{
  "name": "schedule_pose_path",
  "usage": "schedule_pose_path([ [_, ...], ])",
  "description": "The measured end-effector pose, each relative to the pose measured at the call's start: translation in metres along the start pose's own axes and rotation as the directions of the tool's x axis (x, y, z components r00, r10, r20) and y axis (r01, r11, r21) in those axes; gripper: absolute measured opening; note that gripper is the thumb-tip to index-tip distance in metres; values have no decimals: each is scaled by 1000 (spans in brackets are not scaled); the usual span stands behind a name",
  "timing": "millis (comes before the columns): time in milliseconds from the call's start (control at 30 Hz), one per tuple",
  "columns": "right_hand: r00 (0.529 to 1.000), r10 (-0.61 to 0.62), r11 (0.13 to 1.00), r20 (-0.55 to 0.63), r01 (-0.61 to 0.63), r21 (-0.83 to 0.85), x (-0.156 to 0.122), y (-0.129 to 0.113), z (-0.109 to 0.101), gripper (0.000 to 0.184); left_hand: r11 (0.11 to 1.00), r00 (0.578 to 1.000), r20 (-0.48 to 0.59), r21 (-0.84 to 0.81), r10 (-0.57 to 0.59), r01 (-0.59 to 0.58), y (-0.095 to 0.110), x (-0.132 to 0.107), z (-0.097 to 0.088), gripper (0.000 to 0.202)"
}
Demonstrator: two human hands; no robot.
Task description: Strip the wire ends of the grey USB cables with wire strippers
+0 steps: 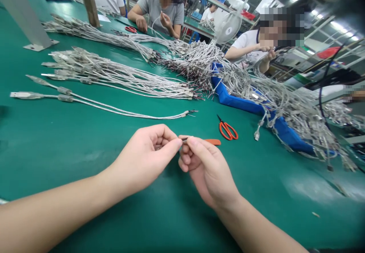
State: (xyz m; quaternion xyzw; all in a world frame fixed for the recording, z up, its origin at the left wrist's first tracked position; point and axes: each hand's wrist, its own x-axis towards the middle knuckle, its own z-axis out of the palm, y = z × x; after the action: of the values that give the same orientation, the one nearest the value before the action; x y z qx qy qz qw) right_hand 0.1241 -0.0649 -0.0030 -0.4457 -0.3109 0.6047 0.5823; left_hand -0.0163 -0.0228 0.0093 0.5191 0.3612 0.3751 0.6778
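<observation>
My left hand [148, 158] and my right hand [203, 165] meet over the green table [71, 146], fingertips pinched together. Between them shows a short grey bit of cable or wire end [184, 139]; most of it is hidden by the fingers. An orange-handled tool [212, 142] sticks out past my right hand's fingers; whether the hand holds it I cannot tell. Orange scissors [227, 130] lie just beyond, to the right. Two single grey USB cables [85, 102] lie stretched out ahead of my left hand.
Bundles of grey cables [114, 76] lie in rows at the left and back. A tangled heap of cables [279, 101] fills a blue tray [236, 102] at the right. Other people sit across the table handling cables. A metal post foot [37, 45] stands far left.
</observation>
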Motion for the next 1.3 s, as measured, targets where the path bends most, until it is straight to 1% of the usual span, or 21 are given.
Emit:
schedule_pose_path([
  [100,998,28,996,56,-33,86,-2,-3,0,28,1000,1000,-11,-17,-20,20,3,0,0,17],
  [167,996,48,991,81,-57,120,-3,-5,-1,33,999,999,-9,-4,-36,36,5,-1,0,18],
  [367,993,71,985,89,-84,153,-4,-6,-3,31,994,996,-46,73,-75,78,7,-1,0,19],
  [567,993,82,983,89,-95,158,-3,-7,-3,28,985,995,-54,147,-81,88,6,-1,-2,20],
  [667,993,72,986,91,-85,144,-3,-7,-3,24,985,995,-65,152,-70,79,7,-1,-3,20],
  [867,998,55,996,4,-55,73,-3,-6,-1,12,987,996,-80,150,-38,50,9,-4,-1,19],
  [1000,999,38,999,-7,-38,19,-2,-5,0,14,982,997,-62,182,-45,55,8,-4,-1,20],
  [1167,1000,17,999,-21,-17,-32,-2,-4,1,16,978,996,-66,197,-53,65,7,-2,0,20],
  [1300,999,-9,996,-35,6,-94,-1,-4,0,18,980,997,-18,184,-75,77,5,-4,-1,19],
])
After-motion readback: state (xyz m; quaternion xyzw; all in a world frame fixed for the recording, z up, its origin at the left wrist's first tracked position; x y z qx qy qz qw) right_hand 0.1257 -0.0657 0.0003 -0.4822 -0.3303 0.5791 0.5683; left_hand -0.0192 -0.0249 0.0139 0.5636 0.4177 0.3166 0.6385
